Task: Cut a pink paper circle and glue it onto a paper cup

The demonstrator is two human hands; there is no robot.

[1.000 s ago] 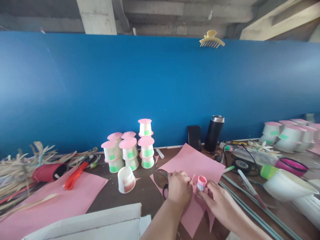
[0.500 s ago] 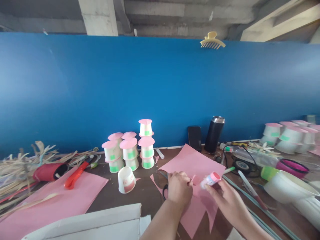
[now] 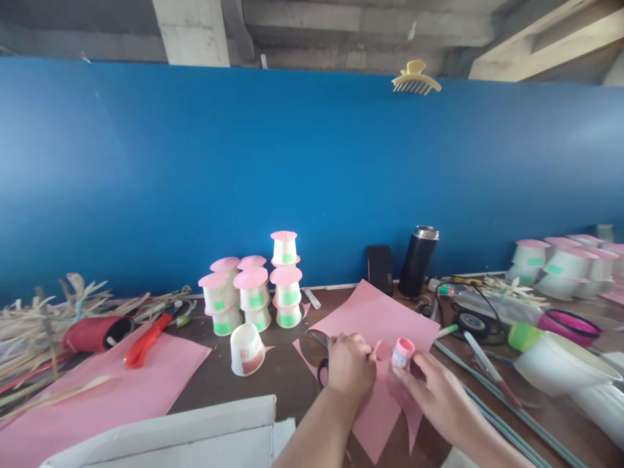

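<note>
The right hand [image 3: 436, 393] grasps a small glue stick [image 3: 402, 353] between thumb and fingertips, over the near right part of the pink sheet [image 3: 370, 312]. Half a second ago the stick lay tilted, its pink end pointing away to the right of the sheet; now it stands nearly upright, pink end up, and has come closer to the left hand [image 3: 350, 365]. That hand has stayed where it was, on the near middle of the sheet, knuckles up and fingers curled down onto the paper; whether they pinch a fold or only press it cannot be told. Scissors [image 3: 320, 370] lie at the sheet's left edge, partly under the left hand. An upturned white cup [image 3: 246, 350] stands left of the sheet, and a black flask [image 3: 418, 260] stands just beyond its far corner, both unmoved.
</note>
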